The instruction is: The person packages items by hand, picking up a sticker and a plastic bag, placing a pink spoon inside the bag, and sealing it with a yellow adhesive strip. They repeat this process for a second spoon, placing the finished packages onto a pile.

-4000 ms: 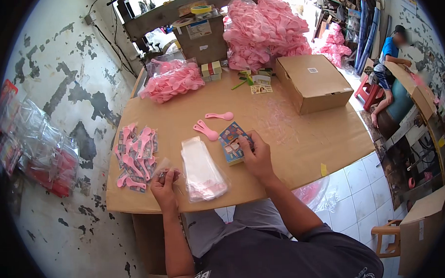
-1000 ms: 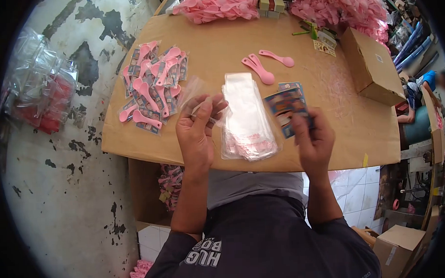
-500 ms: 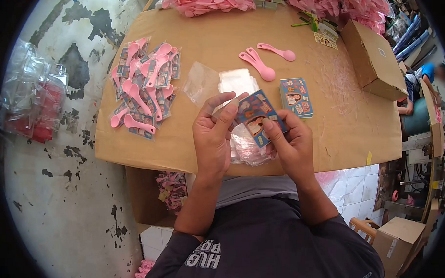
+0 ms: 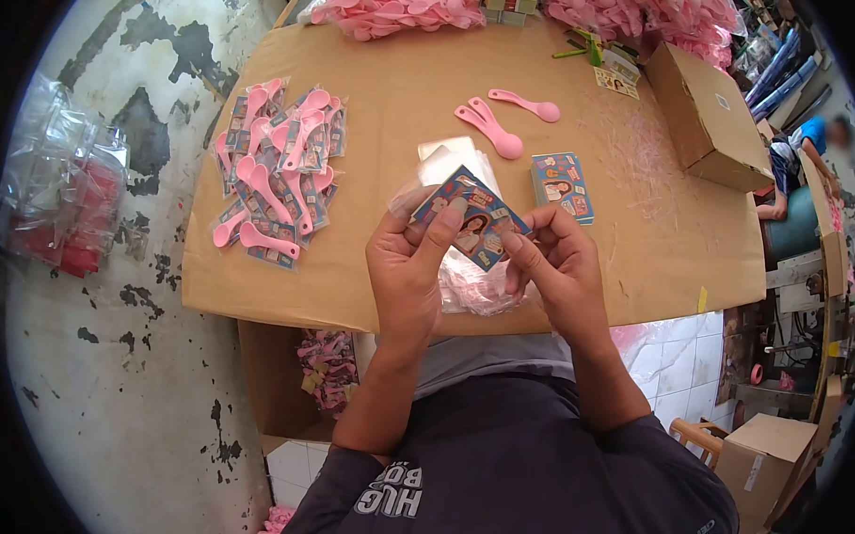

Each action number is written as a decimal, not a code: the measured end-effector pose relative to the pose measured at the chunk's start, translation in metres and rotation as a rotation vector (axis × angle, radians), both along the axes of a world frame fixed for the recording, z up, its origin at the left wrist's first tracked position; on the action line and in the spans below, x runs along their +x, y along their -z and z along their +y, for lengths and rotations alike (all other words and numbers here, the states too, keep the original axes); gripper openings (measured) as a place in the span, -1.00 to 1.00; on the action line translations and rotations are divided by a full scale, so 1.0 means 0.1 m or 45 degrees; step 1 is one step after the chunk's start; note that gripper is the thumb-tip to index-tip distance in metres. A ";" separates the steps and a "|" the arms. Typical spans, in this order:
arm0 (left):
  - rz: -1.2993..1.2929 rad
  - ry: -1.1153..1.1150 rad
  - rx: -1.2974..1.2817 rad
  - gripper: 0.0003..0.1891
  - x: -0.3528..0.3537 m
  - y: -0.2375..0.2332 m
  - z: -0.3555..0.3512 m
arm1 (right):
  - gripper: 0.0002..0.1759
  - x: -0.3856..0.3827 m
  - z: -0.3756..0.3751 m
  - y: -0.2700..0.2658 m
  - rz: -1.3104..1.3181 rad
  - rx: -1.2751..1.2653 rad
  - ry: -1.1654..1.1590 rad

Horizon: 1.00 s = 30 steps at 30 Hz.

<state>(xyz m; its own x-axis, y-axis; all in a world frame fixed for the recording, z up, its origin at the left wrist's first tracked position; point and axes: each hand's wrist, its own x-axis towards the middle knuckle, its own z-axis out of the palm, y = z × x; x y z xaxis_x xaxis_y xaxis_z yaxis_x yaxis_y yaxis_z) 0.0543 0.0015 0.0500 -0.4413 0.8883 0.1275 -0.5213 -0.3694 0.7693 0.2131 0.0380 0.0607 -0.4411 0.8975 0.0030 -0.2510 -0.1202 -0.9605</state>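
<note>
A blue printed card (image 4: 475, 230) is held tilted over the table's near side. My left hand (image 4: 404, 277) pinches its left part, thumb on top, with a clear plastic bag (image 4: 408, 198) showing at the fingers behind it. My right hand (image 4: 567, 273) has thumb and fingers closed on the card's right corner. Beneath and behind the hands lie a stack of clear bags (image 4: 457, 155) and crumpled clear plastic (image 4: 480, 289). To the right stands a stack of matching cards (image 4: 563, 189). Pink measuring spoons (image 4: 494, 133) lie beyond, one single spoon (image 4: 527, 105) beside them.
Bagged spoons with cards (image 4: 278, 173) are piled at the table's left. Heaps of pink spoons (image 4: 404, 6) line the far edge. A cardboard box (image 4: 707, 116) stands at the right, near a green tool (image 4: 585, 47). Another person (image 4: 805, 155) is at the far right.
The card has moved left into my left hand, whose thumb now presses on it. The clear bag has shifted from beyond the left fingers to behind the card. My right hand stays at the card's corner.
</note>
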 end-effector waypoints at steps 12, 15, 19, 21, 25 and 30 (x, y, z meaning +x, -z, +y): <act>0.226 0.156 -0.030 -0.75 0.34 -0.12 -0.25 | -0.78 -0.04 -0.20 -0.01 0.006 0.300 0.243; 0.261 0.200 -0.053 -0.61 0.40 -0.14 -0.25 | -0.73 -0.06 -0.17 0.03 0.192 0.261 0.183; 0.151 0.045 0.126 -0.45 0.35 -0.17 -0.18 | -0.74 -0.02 -0.16 0.09 0.214 0.076 0.074; 0.051 -0.003 0.192 -0.39 0.31 -0.23 -0.16 | -0.77 -0.02 -0.21 0.05 0.173 0.022 0.061; -0.086 0.161 0.298 -0.44 0.33 -0.24 -0.12 | -0.76 0.00 -0.29 0.04 0.085 -0.083 0.033; -0.273 0.302 0.378 -0.43 0.42 -0.17 -0.06 | -0.71 0.02 -0.21 0.10 0.068 0.072 0.120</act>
<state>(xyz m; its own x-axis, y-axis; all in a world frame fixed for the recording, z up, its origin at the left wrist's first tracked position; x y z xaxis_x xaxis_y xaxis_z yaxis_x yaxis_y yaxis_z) 0.0964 -0.0047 0.0667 -0.2735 0.9068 0.3209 -0.7547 -0.4091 0.5129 0.2151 0.0166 0.0509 -0.3530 0.9326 0.0758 -0.3096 -0.0399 -0.9500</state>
